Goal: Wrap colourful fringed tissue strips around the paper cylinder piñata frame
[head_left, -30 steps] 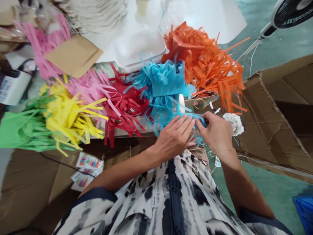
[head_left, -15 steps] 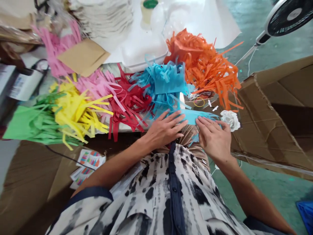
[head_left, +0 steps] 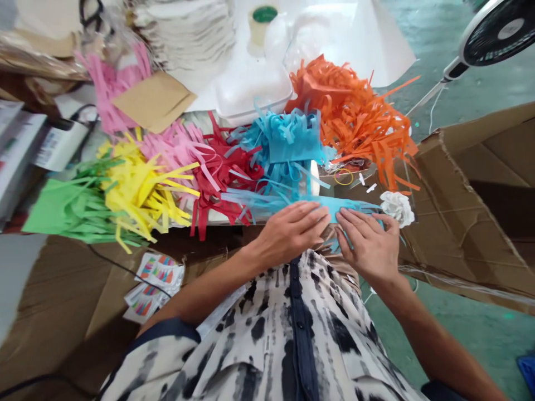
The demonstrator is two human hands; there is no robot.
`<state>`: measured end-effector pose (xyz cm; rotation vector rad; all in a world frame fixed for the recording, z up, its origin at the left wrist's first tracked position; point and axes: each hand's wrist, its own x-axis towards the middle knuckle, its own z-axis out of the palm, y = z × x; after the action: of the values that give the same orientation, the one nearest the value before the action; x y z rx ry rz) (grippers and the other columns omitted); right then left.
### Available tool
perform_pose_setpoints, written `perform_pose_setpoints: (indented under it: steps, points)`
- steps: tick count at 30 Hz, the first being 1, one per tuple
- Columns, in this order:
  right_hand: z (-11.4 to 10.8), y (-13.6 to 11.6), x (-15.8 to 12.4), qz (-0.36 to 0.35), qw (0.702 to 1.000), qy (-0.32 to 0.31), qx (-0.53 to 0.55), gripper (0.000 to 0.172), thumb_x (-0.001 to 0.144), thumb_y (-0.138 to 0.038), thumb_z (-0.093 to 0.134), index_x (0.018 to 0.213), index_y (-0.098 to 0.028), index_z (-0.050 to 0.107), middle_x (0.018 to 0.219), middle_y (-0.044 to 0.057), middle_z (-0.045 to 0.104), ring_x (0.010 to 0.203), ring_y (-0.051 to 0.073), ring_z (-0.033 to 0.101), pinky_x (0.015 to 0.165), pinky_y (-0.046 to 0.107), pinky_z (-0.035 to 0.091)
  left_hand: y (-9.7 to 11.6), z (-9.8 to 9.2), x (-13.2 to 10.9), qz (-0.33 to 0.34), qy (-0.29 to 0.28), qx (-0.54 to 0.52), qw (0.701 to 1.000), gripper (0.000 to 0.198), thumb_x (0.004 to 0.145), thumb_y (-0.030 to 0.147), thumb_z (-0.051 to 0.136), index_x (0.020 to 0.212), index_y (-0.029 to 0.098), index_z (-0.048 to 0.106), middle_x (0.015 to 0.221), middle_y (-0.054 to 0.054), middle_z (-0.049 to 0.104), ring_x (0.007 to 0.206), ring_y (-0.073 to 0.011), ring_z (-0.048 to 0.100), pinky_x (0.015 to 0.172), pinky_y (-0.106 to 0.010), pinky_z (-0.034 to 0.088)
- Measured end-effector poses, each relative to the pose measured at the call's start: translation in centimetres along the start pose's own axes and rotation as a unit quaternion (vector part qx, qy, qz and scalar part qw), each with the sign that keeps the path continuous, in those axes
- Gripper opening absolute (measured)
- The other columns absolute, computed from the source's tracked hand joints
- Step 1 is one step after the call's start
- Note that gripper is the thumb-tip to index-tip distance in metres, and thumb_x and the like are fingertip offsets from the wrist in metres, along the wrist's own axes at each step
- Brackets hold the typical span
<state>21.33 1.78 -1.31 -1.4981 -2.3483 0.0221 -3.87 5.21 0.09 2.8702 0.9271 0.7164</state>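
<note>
A light blue fringed tissue paper sheet [head_left: 333,204] lies across the table edge, its cut strips running to both sides. My left hand [head_left: 290,227] rests palm down on it, fingers stretched out close together, thumb hidden. Facing it, my right hand [head_left: 368,239] lies on the sheet with fingers extended and thumb lower down, apart from them. A narrow blue band shows between the two sets of fingertips. Just beyond is a heap of blue fringed tissue [head_left: 295,139]. Beside my right hand's fingers sits a white paper flower [head_left: 398,209].
Leftward lie red [head_left: 225,170], pink [head_left: 178,143], yellow [head_left: 144,189] and green [head_left: 69,214] fringed bundles. Orange fringe [head_left: 355,117] is at the back right, near a white foam tray [head_left: 254,92]. An open cardboard box [head_left: 443,223] and a fan [head_left: 497,33] stand at right.
My left hand has shifted right toward my right hand, and its spread fingers have come together. The gap between the hands is narrower. Blue strips now show beyond my left hand.
</note>
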Motion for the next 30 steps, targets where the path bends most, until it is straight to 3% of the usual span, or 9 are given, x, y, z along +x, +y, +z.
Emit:
perform_pose_setpoints:
  steps: [3, 5, 10, 16, 23, 30]
  points:
    - [-0.2, 0.3, -0.6, -0.017, 1.000, 0.014, -0.014, 0.026, 0.104, -0.025, 0.060, 0.125, -0.027, 0.076, 0.129, 0.002, 0.080, 0.114, 0.025, 0.074, 0.106, 0.045, 0.035, 0.7, 2.7, 0.0, -0.019, 0.002, 0.006, 1.000, 0.038, 0.107, 0.032, 0.057, 0.139, 0.011, 0.065, 0.143, -0.016, 0.069, 0.135, -0.0283, 0.063, 0.114, -0.044, 0.055]
    - [-0.5, 0.5, -0.5, -0.014, 1.000, 0.011, -0.018, 0.024, 0.105, -0.025, 0.060, 0.121, -0.029, 0.077, 0.124, 0.002, 0.081, 0.111, 0.024, 0.073, 0.103, 0.044, 0.034, 0.2, 3.2, -0.5, -0.040, 0.007, -0.004, 0.999, 0.033, 0.107, 0.025, 0.057, 0.136, 0.013, 0.067, 0.137, -0.014, 0.072, 0.129, -0.0269, 0.066, 0.111, -0.043, 0.056]
    - [-1.0, 0.9, 1.1, 0.030, 0.999, 0.025, -0.015, 0.019, 0.105, -0.032, 0.061, 0.101, -0.025, 0.077, 0.105, 0.004, 0.081, 0.103, 0.025, 0.068, 0.095, 0.043, 0.033, -1.4, 1.3, -0.3, -0.124, 0.012, -0.058, 0.991, 0.022, 0.105, 0.031, 0.062, 0.117, 0.017, 0.074, 0.117, -0.010, 0.076, 0.111, -0.0238, 0.066, 0.097, -0.040, 0.057]
    - [-1.3, 0.3, 3.0, 0.082, 0.994, -0.035, -0.068, 0.022, 0.106, -0.034, 0.054, 0.098, -0.021, 0.069, 0.099, 0.007, 0.076, 0.101, 0.029, 0.062, 0.090, 0.044, 0.028, -1.9, -0.5, 1.7, -0.197, -0.029, -0.010, 0.980, 0.022, 0.107, 0.036, 0.060, 0.095, 0.023, 0.073, 0.105, -0.002, 0.079, 0.109, -0.0271, 0.064, 0.098, -0.051, 0.041]
    - [-1.2, -0.2, 4.1, 0.114, 0.986, -0.075, -0.094, 0.026, 0.107, -0.036, 0.049, 0.095, -0.020, 0.065, 0.093, 0.007, 0.075, 0.098, 0.029, 0.061, 0.088, 0.044, 0.027, -2.2, 0.1, 1.9, -0.283, -0.028, 0.026, 0.958, 0.017, 0.103, 0.036, 0.064, 0.097, 0.021, 0.070, 0.113, -0.007, 0.075, 0.109, -0.0293, 0.060, 0.094, -0.049, 0.038]
    - [-0.7, 0.1, 4.4, 0.122, 0.984, -0.082, -0.099, 0.026, 0.106, -0.038, 0.051, 0.094, -0.020, 0.066, 0.091, 0.008, 0.075, 0.097, 0.029, 0.061, 0.087, 0.043, 0.027, -2.7, 0.6, 1.9, -0.291, -0.028, 0.018, 0.956, 0.016, 0.100, 0.034, 0.068, 0.094, 0.019, 0.069, 0.115, -0.008, 0.073, 0.110, -0.0292, 0.060, 0.093, -0.049, 0.040]
